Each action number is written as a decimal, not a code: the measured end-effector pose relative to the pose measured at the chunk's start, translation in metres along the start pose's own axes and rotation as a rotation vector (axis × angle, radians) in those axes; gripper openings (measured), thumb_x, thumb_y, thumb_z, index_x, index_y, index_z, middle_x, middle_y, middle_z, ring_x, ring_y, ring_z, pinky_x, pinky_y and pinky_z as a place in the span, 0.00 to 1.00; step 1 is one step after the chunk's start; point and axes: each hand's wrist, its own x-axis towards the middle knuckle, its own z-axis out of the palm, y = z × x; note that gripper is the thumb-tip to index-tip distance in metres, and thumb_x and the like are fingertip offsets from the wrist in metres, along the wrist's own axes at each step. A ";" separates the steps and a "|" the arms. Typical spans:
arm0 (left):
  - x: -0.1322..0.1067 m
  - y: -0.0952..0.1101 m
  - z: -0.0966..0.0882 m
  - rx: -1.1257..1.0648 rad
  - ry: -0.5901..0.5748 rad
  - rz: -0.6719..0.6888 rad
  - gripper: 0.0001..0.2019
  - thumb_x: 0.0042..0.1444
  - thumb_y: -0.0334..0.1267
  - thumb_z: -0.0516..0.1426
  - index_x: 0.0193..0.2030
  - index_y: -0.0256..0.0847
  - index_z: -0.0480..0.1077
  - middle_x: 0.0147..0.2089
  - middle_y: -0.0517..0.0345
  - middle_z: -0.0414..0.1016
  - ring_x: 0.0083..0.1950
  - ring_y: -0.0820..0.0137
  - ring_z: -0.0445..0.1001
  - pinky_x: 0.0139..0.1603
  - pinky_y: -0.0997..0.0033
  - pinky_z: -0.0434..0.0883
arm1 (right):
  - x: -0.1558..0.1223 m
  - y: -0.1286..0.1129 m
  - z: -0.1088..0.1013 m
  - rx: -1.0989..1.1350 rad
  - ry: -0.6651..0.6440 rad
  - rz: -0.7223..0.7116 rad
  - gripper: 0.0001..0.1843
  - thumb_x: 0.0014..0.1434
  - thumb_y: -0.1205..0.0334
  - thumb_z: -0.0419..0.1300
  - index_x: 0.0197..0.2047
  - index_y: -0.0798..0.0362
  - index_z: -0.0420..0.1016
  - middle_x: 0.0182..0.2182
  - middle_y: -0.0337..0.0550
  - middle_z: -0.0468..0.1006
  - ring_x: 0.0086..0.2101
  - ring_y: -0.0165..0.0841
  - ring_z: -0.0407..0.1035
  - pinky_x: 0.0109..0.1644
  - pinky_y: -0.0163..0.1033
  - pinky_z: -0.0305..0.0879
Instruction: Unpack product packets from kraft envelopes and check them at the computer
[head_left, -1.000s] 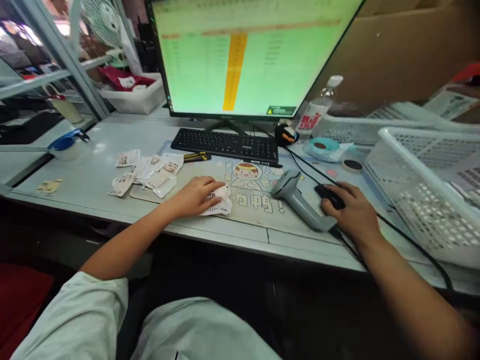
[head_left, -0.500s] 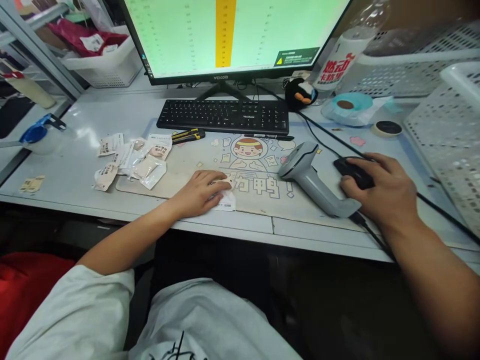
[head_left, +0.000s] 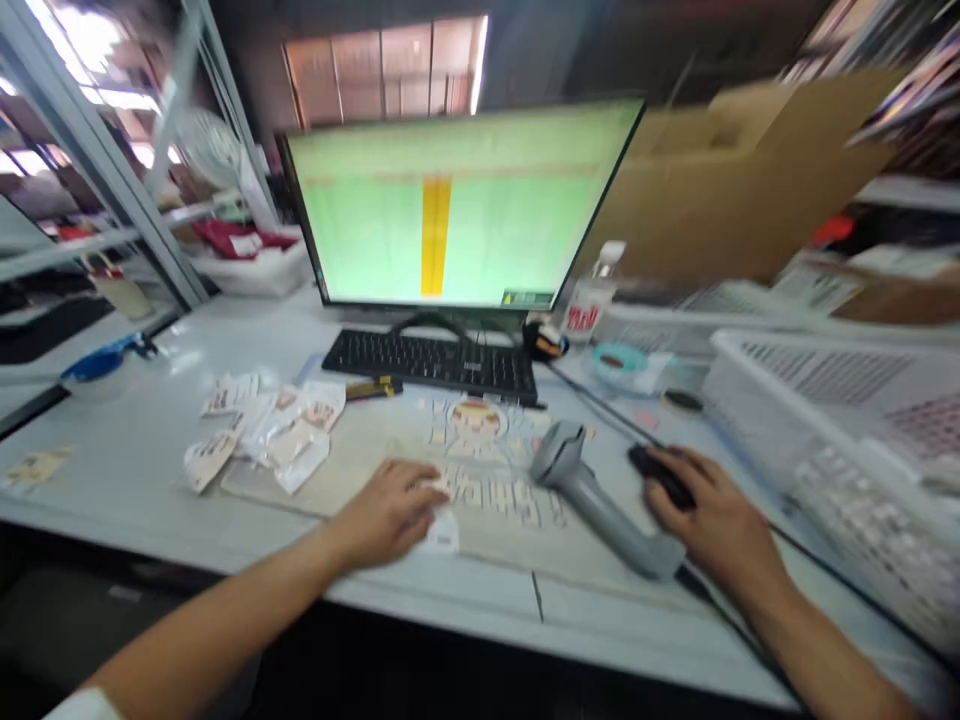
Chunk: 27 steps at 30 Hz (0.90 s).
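My left hand [head_left: 391, 512] lies on the printed desk mat [head_left: 495, 490] with its fingers curled over a small white packet [head_left: 442, 530]. My right hand [head_left: 716, 520] rests on a black mouse [head_left: 656, 470], fingers wrapped over it. A grey barcode scanner [head_left: 592, 495] lies on the mat between the two hands. A heap of small white sachets [head_left: 277, 440] sits to the left of my left hand. The whole view is blurred by motion.
A monitor [head_left: 457, 210] showing a green spreadsheet stands behind a black keyboard [head_left: 431, 360]. White plastic baskets [head_left: 840, 420] fill the right side. A bottle [head_left: 592, 295], a tape roll [head_left: 622, 362] and a yellow-black utility knife [head_left: 375, 387] lie near the keyboard. A metal shelf frame [head_left: 97, 170] rises at left.
The camera has tilted upward, so the monitor and the room behind now show. Both hands stay where they were, on the packet and the mouse.
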 end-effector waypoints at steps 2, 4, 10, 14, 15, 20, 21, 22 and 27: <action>0.002 -0.002 0.004 -0.021 0.011 -0.004 0.16 0.67 0.32 0.56 0.59 0.44 0.74 0.63 0.45 0.73 0.64 0.57 0.71 0.66 0.52 0.68 | 0.005 0.009 0.006 0.006 -0.010 -0.005 0.27 0.62 0.41 0.52 0.55 0.44 0.79 0.58 0.49 0.78 0.51 0.49 0.78 0.52 0.55 0.79; 0.004 -0.003 0.007 -0.032 0.016 -0.011 0.16 0.66 0.32 0.57 0.58 0.44 0.74 0.64 0.47 0.73 0.65 0.58 0.70 0.67 0.52 0.67 | 0.009 0.016 0.011 0.022 0.010 0.000 0.26 0.61 0.39 0.51 0.54 0.41 0.79 0.57 0.47 0.79 0.50 0.50 0.79 0.50 0.56 0.80; 0.004 -0.001 0.007 -0.063 0.005 -0.052 0.15 0.66 0.33 0.58 0.58 0.45 0.74 0.64 0.48 0.73 0.66 0.57 0.69 0.69 0.51 0.66 | 0.011 0.017 0.009 0.082 -0.008 0.015 0.27 0.59 0.37 0.52 0.53 0.40 0.80 0.56 0.47 0.79 0.47 0.51 0.81 0.48 0.57 0.81; 0.003 -0.001 0.007 -0.063 0.010 -0.055 0.16 0.65 0.33 0.59 0.58 0.45 0.74 0.65 0.48 0.73 0.66 0.57 0.70 0.69 0.51 0.66 | 0.011 0.018 0.011 0.123 -0.007 0.031 0.26 0.57 0.36 0.54 0.53 0.35 0.79 0.56 0.45 0.79 0.49 0.53 0.80 0.49 0.59 0.81; 0.003 -0.001 0.007 -0.063 0.013 -0.053 0.16 0.65 0.33 0.59 0.58 0.45 0.74 0.65 0.48 0.73 0.66 0.57 0.70 0.69 0.51 0.66 | 0.011 0.019 0.012 0.136 0.002 0.030 0.25 0.57 0.36 0.54 0.53 0.32 0.78 0.56 0.44 0.79 0.49 0.53 0.80 0.49 0.60 0.81; 0.004 -0.002 0.008 -0.072 0.021 -0.045 0.16 0.65 0.33 0.59 0.58 0.46 0.74 0.64 0.49 0.74 0.66 0.58 0.70 0.69 0.52 0.66 | 0.011 0.023 0.015 0.159 0.005 0.007 0.22 0.58 0.36 0.55 0.52 0.31 0.76 0.56 0.44 0.79 0.50 0.54 0.79 0.52 0.62 0.80; 0.004 -0.002 0.009 -0.073 0.022 -0.045 0.16 0.65 0.33 0.59 0.59 0.46 0.74 0.64 0.49 0.74 0.66 0.58 0.70 0.69 0.52 0.66 | 0.011 0.023 0.015 0.153 -0.003 0.003 0.23 0.58 0.36 0.55 0.52 0.35 0.77 0.57 0.46 0.79 0.50 0.53 0.79 0.53 0.62 0.79; 0.004 -0.002 0.009 -0.074 0.024 -0.045 0.16 0.65 0.33 0.59 0.59 0.46 0.74 0.64 0.49 0.74 0.66 0.58 0.70 0.68 0.52 0.66 | 0.011 0.023 0.015 0.146 -0.007 -0.001 0.25 0.59 0.37 0.55 0.52 0.38 0.77 0.57 0.48 0.79 0.49 0.53 0.79 0.54 0.62 0.79; 0.004 -0.002 0.009 -0.081 0.015 -0.060 0.17 0.65 0.33 0.58 0.59 0.46 0.74 0.65 0.49 0.74 0.66 0.58 0.70 0.68 0.52 0.67 | 0.012 0.024 0.015 0.116 -0.004 -0.016 0.26 0.60 0.39 0.54 0.53 0.45 0.79 0.56 0.52 0.80 0.48 0.51 0.79 0.51 0.58 0.79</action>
